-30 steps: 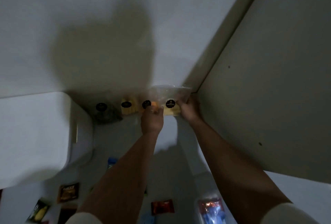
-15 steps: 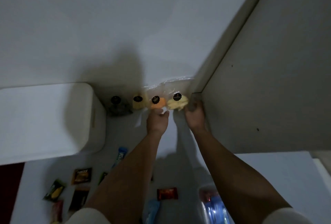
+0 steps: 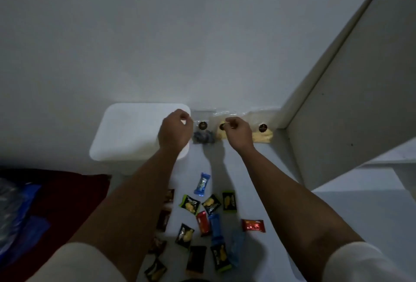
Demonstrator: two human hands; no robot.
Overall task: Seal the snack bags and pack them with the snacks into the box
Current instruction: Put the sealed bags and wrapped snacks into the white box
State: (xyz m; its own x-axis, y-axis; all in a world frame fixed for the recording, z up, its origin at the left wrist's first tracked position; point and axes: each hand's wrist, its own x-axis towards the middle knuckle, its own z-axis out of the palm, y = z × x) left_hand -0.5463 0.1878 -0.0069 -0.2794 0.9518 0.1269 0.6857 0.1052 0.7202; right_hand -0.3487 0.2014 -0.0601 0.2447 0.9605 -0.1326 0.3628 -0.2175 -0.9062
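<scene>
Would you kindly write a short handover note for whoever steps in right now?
Left hand hovers curled over the white box, holding nothing visible. Right hand pinches at the clear snack bags lined against the wall.
Box lid is shut; nothing visibly packed. Whether any bag is sealed cannot be told.
Left: seal bags, then pack them and the loose wrapped snacks on the table.

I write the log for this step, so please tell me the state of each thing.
white box: lid on.
dark snack bag: upright against wall.
left hand: fingers curled, grip unclear.
right hand: fingers curled, grip unclear.
blue candy: loose on surface.
</scene>
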